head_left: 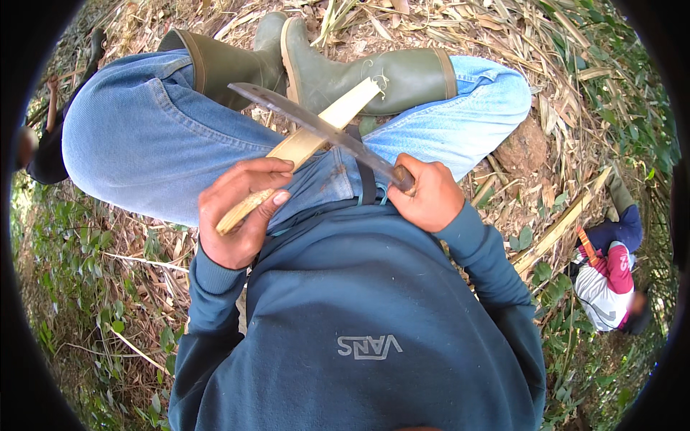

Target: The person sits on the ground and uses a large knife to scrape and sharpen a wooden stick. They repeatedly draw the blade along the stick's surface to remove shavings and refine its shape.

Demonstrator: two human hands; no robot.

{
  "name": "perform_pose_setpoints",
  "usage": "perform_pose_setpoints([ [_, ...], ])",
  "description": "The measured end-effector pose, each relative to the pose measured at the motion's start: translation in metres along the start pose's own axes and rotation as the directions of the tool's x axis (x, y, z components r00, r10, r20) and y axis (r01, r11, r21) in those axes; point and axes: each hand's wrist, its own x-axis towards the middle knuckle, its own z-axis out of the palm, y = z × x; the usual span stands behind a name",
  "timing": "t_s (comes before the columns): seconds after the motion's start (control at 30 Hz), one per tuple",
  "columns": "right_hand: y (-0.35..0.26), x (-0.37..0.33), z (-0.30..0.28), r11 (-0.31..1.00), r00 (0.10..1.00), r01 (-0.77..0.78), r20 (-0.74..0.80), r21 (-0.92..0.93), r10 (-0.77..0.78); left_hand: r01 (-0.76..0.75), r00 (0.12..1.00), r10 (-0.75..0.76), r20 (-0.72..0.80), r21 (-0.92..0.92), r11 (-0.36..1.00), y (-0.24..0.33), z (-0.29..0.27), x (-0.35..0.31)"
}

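Observation:
My right hand (429, 195) is wrapped round the short wooden handle of a machete (352, 145). Its long grey blade points up and to the left and crosses over a pale split-bamboo strip (296, 149). My left hand (241, 208) grips the strip near its lower end, thumb along it and fingers on the far side. A thin curl of shaving (382, 87) hangs from the strip's far end, above a boot. Blade and strip meet over my lap; whether the edge bites into the bamboo I cannot tell.
I sit with crossed legs in jeans (136, 122) and green rubber boots (359, 75). Dry leaves and bamboo litter (496, 36) cover the ground. A long bamboo piece (564, 223) lies to the right, near a person (611, 280) with an orange-handled tool. Another person (50, 144) is at far left.

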Motion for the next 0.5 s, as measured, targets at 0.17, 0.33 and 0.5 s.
perform_pose_setpoints([
  [0.17, -0.009, -0.010, -0.004, 1.000, 0.999, 0.026, 0.022, -0.003, -0.026, -0.049, 0.999, 0.049, -0.015, 0.000, 0.999, 0.001, 0.004, 0.000],
  [0.33, -0.002, 0.000, 0.002, 0.999, 1.000, -0.020, -0.018, -0.035, 0.019, -0.042, 0.999, 0.041, -0.034, -0.028, 0.999, -0.001, 0.006, 0.000],
  [0.5, -0.013, -0.010, -0.004, 0.998, 0.999, 0.053, 0.003, -0.032, -0.053, -0.002, 0.999, -0.001, -0.053, -0.058, 0.998, 0.001, 0.008, -0.003],
])
